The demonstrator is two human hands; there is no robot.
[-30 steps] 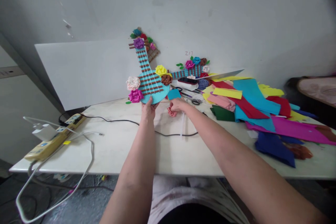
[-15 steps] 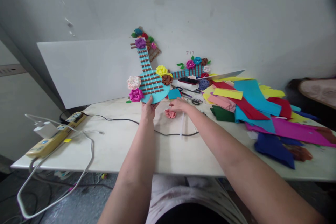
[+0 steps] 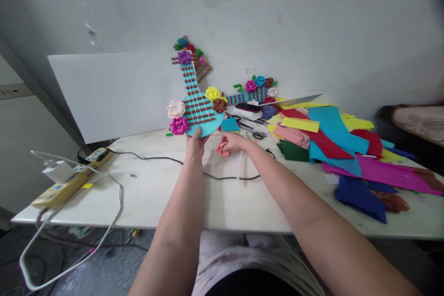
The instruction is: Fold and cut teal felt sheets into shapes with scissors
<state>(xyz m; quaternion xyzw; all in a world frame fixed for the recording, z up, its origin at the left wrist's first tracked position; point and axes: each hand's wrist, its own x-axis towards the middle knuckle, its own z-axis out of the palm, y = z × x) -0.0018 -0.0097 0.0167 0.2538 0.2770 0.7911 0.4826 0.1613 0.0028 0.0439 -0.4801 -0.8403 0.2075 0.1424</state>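
Observation:
My left hand (image 3: pixel 196 144) grips the rounded lower end of a turquoise paper guitar (image 3: pixel 207 128), thumb in front, and holds it upright. Brown strips and white strings cross the guitar. Purple, yellow, brown, white and magenta paper flowers decorate its head and sides. Just to the right, my right hand (image 3: pixel 233 141) has its fingers closed on a salmon-pink paper flower (image 3: pixel 223 149) at the tabletop. A translucent glue stick (image 3: pixel 240 166) lies below that hand. Behind it is a small teal piece of paper (image 3: pixel 230 124).
Colourful crepe paper (image 3: pixel 340 129) is heaped on the right. Scissors (image 3: pixel 257 136), a phone (image 3: pixel 250 107) and a second paper guitar (image 3: pixel 248 96) are at the back. A power strip (image 3: pixel 69 185) with cables lies left; a black cable (image 3: pixel 159 157) crosses the table. A white board (image 3: pixel 114 97) leans on the wall.
My right hand has lowered onto the salmon-pink flower and closed on it. The left hand keeps the guitar in nearly the same place.

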